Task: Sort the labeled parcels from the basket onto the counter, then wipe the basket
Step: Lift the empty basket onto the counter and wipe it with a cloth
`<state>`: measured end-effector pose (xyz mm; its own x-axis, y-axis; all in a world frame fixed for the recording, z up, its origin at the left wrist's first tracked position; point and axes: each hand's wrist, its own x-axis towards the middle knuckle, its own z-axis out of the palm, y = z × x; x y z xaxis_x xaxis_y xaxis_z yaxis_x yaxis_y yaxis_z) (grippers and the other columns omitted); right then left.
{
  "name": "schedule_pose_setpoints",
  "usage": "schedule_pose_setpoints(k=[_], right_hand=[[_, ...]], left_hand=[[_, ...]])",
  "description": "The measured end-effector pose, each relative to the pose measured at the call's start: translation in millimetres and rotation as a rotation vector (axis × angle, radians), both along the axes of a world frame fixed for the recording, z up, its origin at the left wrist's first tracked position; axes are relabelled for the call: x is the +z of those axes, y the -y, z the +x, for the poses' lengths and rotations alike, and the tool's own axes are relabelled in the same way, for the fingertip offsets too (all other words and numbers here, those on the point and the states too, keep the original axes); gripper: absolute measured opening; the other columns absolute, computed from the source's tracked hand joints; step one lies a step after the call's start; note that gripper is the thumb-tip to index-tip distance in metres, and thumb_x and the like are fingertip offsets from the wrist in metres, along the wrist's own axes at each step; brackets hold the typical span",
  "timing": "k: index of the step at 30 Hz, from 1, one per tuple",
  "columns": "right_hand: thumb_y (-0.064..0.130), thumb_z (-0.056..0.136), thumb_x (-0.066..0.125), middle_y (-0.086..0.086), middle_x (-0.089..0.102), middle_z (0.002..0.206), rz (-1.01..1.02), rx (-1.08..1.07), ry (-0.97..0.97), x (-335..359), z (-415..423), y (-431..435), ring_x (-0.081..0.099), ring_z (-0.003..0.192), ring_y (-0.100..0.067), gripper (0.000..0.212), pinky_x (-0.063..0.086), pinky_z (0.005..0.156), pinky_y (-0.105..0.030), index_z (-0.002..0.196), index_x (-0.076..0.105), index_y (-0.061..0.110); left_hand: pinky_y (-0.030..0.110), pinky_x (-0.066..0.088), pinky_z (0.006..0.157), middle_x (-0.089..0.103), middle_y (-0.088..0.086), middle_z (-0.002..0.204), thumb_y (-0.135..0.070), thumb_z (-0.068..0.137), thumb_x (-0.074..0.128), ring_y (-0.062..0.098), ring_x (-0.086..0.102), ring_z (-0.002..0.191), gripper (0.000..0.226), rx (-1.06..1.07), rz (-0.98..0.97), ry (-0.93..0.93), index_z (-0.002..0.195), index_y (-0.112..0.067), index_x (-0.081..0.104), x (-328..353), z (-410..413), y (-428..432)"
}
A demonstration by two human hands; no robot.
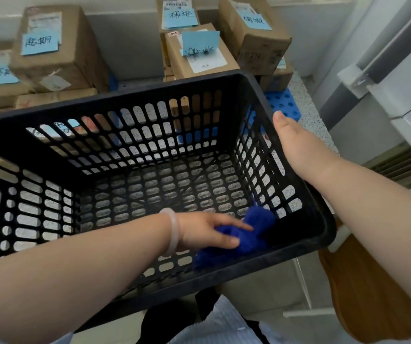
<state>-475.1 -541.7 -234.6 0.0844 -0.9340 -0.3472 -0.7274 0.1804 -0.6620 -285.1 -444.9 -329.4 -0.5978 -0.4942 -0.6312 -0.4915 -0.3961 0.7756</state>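
From the head camera, a black perforated plastic basket [115, 112] fills the middle of the view, tipped so its open top faces the person, and no parcel lies inside it. The left hand [207, 232], with a pale translucent bangle [173, 230] at the wrist, reaches into the basket and presses a crumpled deep-blue cloth [251, 232] against the inside of the near right corner — fingers laid flat and close together over the cloth, thumb beneath, so the hand grips it. The right hand [296, 140] sits on the basket's right rim, thumb stretched along the top edge; its fingers drop outside the wall out of sight, so whether they curl around the rim cannot be told.

Beyond the basket's far rim, the brown cardboard parcels stand on the speckled grey counter [308, 115]. A large parcel with a handwritten blue note [50, 45] rests beyond the far left corner, on top of flatter boxes. Straight beyond the far rim is a stacked middle parcel with a blue note [199, 55], and a tilted parcel with a blue note [254, 33] stands beyond the far right corner. A bright blue plastic block with round holes [284, 105] lies just beside the basket's far right corner, touching the counter.
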Motion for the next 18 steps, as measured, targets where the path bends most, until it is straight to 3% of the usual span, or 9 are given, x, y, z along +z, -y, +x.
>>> schedule_pose_setpoints(k=[2,8,11,15,18], right_hand=[[0.06,0.102,0.014,0.004,0.033,0.157,0.0,0.003,-0.009,-0.2,-0.2,0.1,0.025,0.146,-0.019,0.057,0.016,0.116,-0.038,0.152,0.028,0.038],[0.061,0.101,0.012,0.001,0.035,0.156,-0.011,0.013,-0.066,-3.2,0.7,2.0,0.026,0.146,-0.022,0.059,0.017,0.116,-0.041,0.151,0.03,0.036],[0.061,0.101,0.011,0.001,0.034,0.157,-0.009,0.013,-0.097,-3.2,1.1,2.2,0.027,0.146,-0.022,0.061,0.017,0.116,-0.041,0.152,0.031,0.034],[0.062,0.101,0.012,-0.001,0.034,0.157,-0.012,-0.011,-0.104,-1.1,3.4,0.2,0.026,0.146,-0.023,0.062,0.017,0.117,-0.042,0.151,0.032,0.034],[0.062,0.101,0.011,-0.003,0.033,0.158,-0.005,-0.021,-0.126,0.4,5.6,-0.7,0.025,0.147,-0.025,0.062,0.016,0.118,-0.042,0.152,0.031,0.033]], left_hand=[[0.038,0.037,0.115,0.048,-0.007,0.147,-0.024,0.091,0.069,0.015,0.049,0.131,0.048,-0.103,-0.011,0.134,0.126,-0.055,0.055,-1.1,12.5,-2.2],[0.041,0.049,0.105,0.065,-0.004,0.128,0.011,0.087,0.048,0.021,0.062,0.119,0.062,-0.001,0.048,0.115,0.091,-0.044,0.075,17.8,46.4,-7.0],[0.037,0.05,0.104,0.063,-0.004,0.133,0.016,0.085,0.044,0.016,0.06,0.122,0.062,0.013,0.077,0.083,0.083,-0.035,0.079,24.6,76.8,-17.6],[0.026,0.054,0.089,0.067,-0.009,0.124,0.019,0.084,0.045,0.013,0.063,0.117,0.06,-0.021,0.124,0.092,0.074,-0.029,0.078,37.3,123.6,-31.1],[0.03,0.055,0.092,0.065,-0.003,0.128,0.019,0.084,0.044,0.016,0.063,0.117,0.062,-0.03,0.156,0.173,0.075,-0.031,0.079,42.5,152.3,-40.7]])
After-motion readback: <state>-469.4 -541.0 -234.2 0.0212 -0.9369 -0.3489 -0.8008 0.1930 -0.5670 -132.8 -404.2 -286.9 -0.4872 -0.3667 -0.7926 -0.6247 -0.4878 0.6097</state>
